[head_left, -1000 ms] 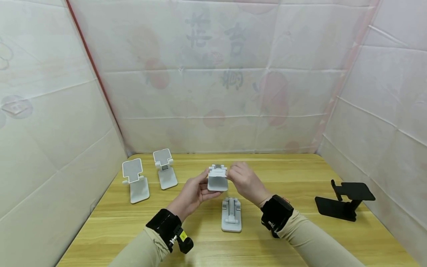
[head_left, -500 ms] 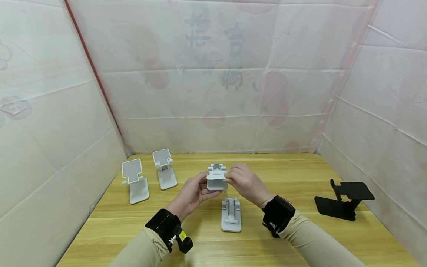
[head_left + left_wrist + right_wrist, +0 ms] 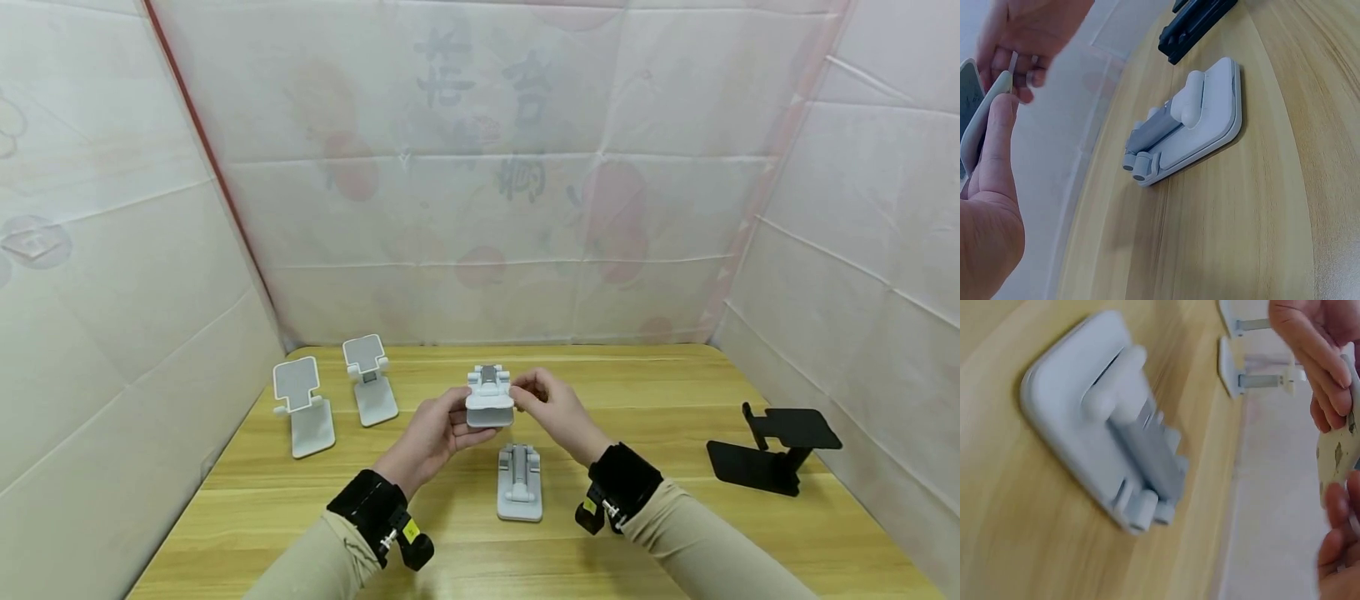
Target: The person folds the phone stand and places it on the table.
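A folding white phone stand (image 3: 490, 400) is held above the table, its grey-padded hinge end away from me. My left hand (image 3: 442, 429) grips it from the left, fingers beneath and thumb along its side. At the right edge, the thumb and forefinger of my right hand (image 3: 557, 410) pinch the stand. The right wrist view shows the stand's underside (image 3: 1338, 456) with worn patches, between both hands. Below lies a second white phone stand (image 3: 519, 483), folded flat, apart from both hands. Part of the held stand is cut off in both wrist views.
Two unfolded white phone stands, a nearer one (image 3: 303, 408) and a farther one (image 3: 369, 379), stand at the left. A black stand (image 3: 776, 450) is unfolded at the right. Pale cloth walls (image 3: 480, 308) surround the wooden table (image 3: 637, 542).
The held stand's upper plate has come down closer to its base. My right hand has turned, its thumb and forefinger now at the stand's right edge. My left hand stays put.
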`<state>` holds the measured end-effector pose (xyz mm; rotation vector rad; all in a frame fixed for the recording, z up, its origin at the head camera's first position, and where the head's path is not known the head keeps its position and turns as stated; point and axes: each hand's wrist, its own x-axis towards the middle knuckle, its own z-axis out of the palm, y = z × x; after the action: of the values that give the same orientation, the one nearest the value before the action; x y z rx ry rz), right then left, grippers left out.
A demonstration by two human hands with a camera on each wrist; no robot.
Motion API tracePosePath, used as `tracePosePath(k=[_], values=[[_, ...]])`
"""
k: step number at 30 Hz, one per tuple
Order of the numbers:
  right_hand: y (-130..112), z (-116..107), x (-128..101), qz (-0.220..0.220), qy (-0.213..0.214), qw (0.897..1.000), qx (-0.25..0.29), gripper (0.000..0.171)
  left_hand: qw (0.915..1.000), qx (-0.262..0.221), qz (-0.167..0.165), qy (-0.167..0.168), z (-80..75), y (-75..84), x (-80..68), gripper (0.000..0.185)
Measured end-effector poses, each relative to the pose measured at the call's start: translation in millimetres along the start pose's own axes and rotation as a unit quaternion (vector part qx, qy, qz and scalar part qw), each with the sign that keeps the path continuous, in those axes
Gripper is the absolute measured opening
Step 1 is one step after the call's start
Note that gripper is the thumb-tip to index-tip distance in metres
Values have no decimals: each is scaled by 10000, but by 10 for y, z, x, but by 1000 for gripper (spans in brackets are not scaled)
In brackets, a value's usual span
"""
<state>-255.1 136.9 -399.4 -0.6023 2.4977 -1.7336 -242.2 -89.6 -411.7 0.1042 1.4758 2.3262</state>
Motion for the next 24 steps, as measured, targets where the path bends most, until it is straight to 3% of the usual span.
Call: tracePosePath(k=[4,8,24], values=[[-4,-6,18,851,-253,9948,504,39,10000,-24,-4,46,-6,-6,7,47],[-24,-15,23,1182,-581,9898,543,38,10000,-8,23,69,-15,-13,8,45],[-36,-7,24,1302,-721,9858,777,23,9993,318,118,-147,-38,-51,9,41]])
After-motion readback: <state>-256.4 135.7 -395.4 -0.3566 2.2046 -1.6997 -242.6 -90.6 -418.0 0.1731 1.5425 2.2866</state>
